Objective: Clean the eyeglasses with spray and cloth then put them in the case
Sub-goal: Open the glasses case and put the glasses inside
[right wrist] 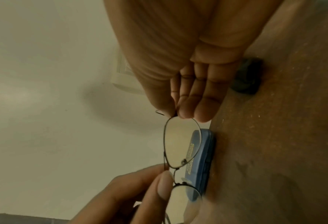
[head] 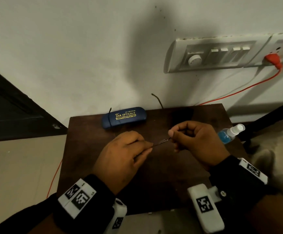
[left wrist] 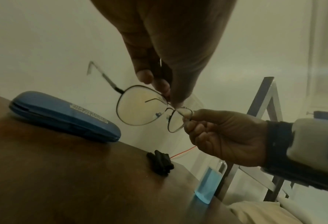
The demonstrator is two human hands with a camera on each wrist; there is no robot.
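We hold the eyeglasses (left wrist: 147,109) above the counter (head: 154,191): left hand (head: 120,159) pinches the bridge, right hand (head: 196,142) the outer rim, probably keeping fingers off lenses.

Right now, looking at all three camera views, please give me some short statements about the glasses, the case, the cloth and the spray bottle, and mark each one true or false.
1. Both hands, the left hand and the right hand, hold the thin wire-framed eyeglasses above the dark brown wooden table. True.
2. The blue hard glasses case lies open. False: it lies shut on the table near the wall.
3. The right hand holds the small black crumpled cloth. False: the cloth lies on the table, untouched.
4. The clear spray bottle with blue liquid is at the table's right edge. True.
5. The eyeglasses are inside the case. False: they are in the hands.
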